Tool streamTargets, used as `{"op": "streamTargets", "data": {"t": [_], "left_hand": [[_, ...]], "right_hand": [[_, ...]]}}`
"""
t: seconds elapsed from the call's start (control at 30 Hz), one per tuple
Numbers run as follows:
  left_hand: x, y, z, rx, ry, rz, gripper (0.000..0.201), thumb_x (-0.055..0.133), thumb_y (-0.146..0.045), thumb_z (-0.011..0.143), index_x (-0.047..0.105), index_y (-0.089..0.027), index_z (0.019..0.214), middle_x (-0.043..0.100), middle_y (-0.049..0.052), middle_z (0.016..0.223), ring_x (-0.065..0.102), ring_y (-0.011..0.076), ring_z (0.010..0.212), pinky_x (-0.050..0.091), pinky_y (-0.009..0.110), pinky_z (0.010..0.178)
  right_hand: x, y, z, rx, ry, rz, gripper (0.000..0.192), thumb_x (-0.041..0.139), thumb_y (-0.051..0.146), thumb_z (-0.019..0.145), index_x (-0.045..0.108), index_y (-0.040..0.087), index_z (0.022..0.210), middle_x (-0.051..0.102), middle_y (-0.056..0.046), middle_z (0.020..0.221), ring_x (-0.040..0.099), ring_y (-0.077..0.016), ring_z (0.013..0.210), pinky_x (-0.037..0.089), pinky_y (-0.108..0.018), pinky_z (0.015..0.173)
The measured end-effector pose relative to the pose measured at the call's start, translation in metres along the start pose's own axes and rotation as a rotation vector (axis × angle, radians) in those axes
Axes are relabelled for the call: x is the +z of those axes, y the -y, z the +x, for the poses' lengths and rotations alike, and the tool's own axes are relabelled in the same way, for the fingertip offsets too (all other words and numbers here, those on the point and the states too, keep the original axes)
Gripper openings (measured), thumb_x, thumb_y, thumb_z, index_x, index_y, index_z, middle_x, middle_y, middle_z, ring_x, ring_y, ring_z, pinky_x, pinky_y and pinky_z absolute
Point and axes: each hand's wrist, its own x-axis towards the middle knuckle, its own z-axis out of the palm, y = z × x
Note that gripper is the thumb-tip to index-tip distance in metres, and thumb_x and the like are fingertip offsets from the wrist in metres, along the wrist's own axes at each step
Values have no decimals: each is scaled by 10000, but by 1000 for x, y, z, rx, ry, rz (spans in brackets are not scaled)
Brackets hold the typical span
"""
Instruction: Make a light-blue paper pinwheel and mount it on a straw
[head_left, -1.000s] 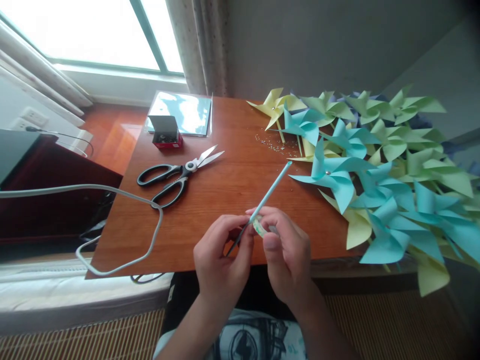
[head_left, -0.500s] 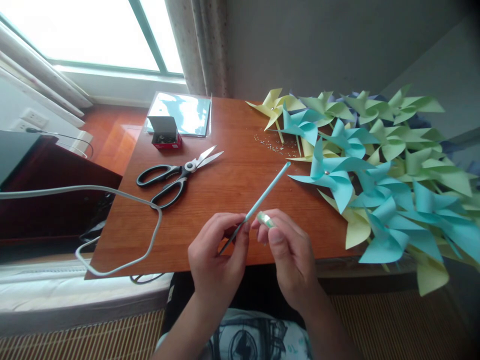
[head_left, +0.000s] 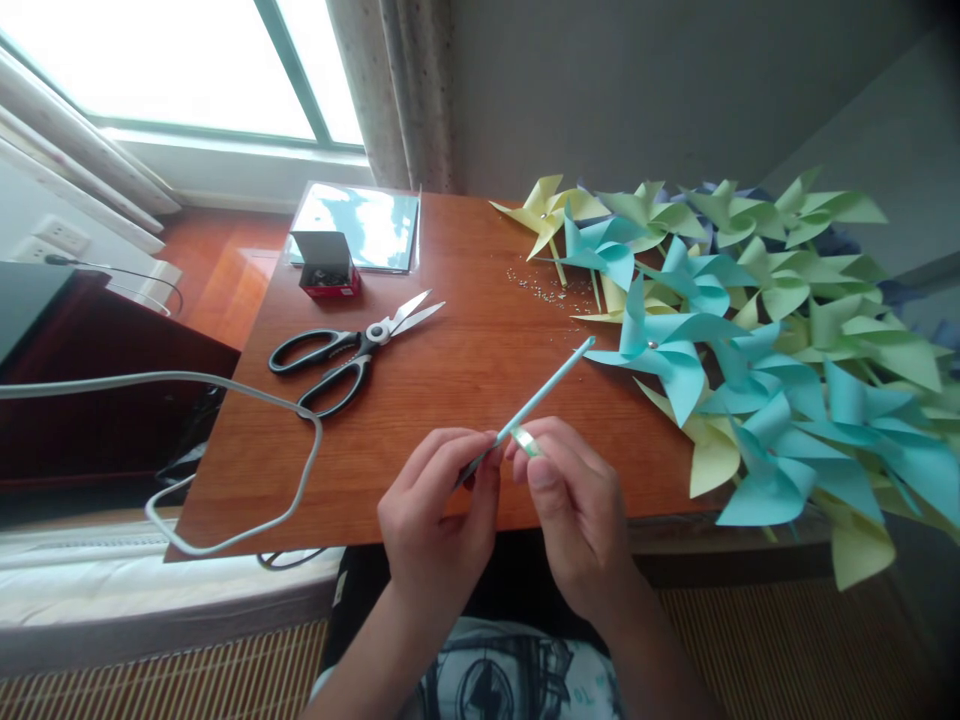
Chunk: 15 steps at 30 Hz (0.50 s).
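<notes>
I pinch the lower end of a thin blue stick [head_left: 536,400] between the fingers of my left hand [head_left: 439,520], its far tip slanting up over the wooden counter [head_left: 465,360] toward the heap of blue, green and yellow paper pinwheels [head_left: 750,340], while my right hand [head_left: 577,510] pinches a small pale-green piece [head_left: 527,440] against it, too small to make out. Farther left lie black-handled scissors [head_left: 349,350], a small open red box [head_left: 324,263] with contents I cannot tell, a clear sleeve of blue paper [head_left: 360,225] and a grey cable [head_left: 225,450] looping over the counter's edge. Beyond are a bright window [head_left: 172,65], a curtain [head_left: 409,90] and a grey wall.
</notes>
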Motion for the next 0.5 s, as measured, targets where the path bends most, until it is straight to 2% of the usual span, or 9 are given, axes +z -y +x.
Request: {"op": "streamTargets", "data": {"t": [0.23, 0.4, 0.5], "left_hand": [[-2, 1, -2, 197, -40, 183, 294, 687, 12, 828, 709, -197, 1033, 731, 41, 919, 702, 131, 779, 574, 213, 725], [-3, 8, -7, 274, -67, 274, 322, 721, -15, 809, 723, -212, 1063, 765, 62, 962, 745, 175, 835, 597, 247, 754], [-4, 7, -6, 261, -61, 252, 323, 722, 0, 799, 725, -203, 1050, 760, 59, 953, 742, 168, 832, 591, 236, 754]], "right_hand": [[-2, 2, -1, 36, 13, -33, 237, 403, 242, 1046, 539, 210, 854, 576, -32, 899, 573, -179, 849, 441, -315, 759], [-8, 5, -1, 67, 55, -44, 271, 407, 268, 1053, 522, 208, 815, 573, -28, 868, 561, -177, 826, 433, -317, 740], [-9, 6, 0, 77, 60, -60, 265, 416, 269, 1051, 526, 208, 817, 570, -23, 860, 558, -173, 821, 431, -315, 737]]}}
